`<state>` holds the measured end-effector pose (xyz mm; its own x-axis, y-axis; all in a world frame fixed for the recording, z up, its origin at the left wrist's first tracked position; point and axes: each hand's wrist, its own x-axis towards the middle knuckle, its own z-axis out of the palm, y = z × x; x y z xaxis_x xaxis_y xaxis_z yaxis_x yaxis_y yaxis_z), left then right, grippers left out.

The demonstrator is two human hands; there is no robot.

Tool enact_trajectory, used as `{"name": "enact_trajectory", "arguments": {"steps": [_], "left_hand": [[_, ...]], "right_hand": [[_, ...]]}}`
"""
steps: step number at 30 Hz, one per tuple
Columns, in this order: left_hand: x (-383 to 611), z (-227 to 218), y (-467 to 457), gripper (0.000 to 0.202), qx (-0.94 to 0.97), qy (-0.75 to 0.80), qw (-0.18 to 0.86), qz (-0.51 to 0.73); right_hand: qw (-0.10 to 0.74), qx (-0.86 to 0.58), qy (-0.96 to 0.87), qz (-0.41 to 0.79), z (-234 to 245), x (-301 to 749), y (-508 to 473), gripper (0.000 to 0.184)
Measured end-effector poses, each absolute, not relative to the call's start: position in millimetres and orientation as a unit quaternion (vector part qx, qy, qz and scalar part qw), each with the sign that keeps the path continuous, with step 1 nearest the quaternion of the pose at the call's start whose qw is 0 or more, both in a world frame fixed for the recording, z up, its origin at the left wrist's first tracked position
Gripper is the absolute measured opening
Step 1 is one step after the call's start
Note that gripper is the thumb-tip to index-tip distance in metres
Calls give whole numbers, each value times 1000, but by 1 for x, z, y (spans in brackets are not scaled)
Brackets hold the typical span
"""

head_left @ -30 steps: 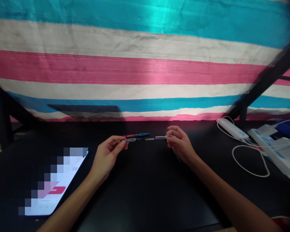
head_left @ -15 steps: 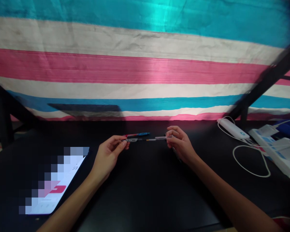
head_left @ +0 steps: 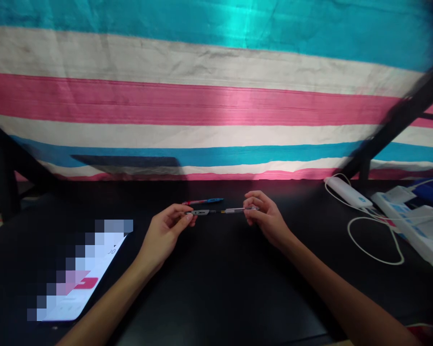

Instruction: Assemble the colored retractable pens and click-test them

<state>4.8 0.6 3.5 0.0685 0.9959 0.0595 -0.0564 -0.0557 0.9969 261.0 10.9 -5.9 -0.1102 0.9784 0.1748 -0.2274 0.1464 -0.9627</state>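
My left hand [head_left: 166, 233] pinches a small grey pen part with a clip [head_left: 199, 212] between thumb and fingers. My right hand [head_left: 263, 216] pinches a thin clear pen refill [head_left: 234, 210] that points left toward the grey part. The two pieces sit end to end, almost touching, just above the black table [head_left: 216, 278]. A red and blue pen [head_left: 203, 201] lies on the table right behind them.
A lit phone [head_left: 81, 274] lies at the front left. At the right are a white power bank [head_left: 347, 192] with a looping white cable [head_left: 373, 240] and white and blue boxes [head_left: 414, 221]. A striped cloth [head_left: 202, 96] hangs behind the table.
Both hands have moved slightly toward me and closer together. The gap between the grey part and the refill has shrunk.
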Motion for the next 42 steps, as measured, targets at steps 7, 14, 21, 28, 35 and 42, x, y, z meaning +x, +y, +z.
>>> {"name": "enact_trajectory", "arguments": {"steps": [7,14,21,28,35,42], "left_hand": [[6,4,-3,19,563,453,519,456],[3,3,-2,19,570,451,525,443],[5,2,0,18,549,452,547,441],[7,6,0,20,548,468,546,427],[9,7,-1,34,566,482,544,389],[9,7,-2,35,579,482,547,365]], "right_hand": [[540,-373,-549,517,-3,253,4,30],[534,-389,-581,476,-3,254,5,26],[528,-390,-587,474,-5,254,5,27],[522,-394,-595,467,-5,254,5,25],[535,-394,-587,462,-3,253,4,26],[538,-397,-584,461,-1,251,1,24]]}}
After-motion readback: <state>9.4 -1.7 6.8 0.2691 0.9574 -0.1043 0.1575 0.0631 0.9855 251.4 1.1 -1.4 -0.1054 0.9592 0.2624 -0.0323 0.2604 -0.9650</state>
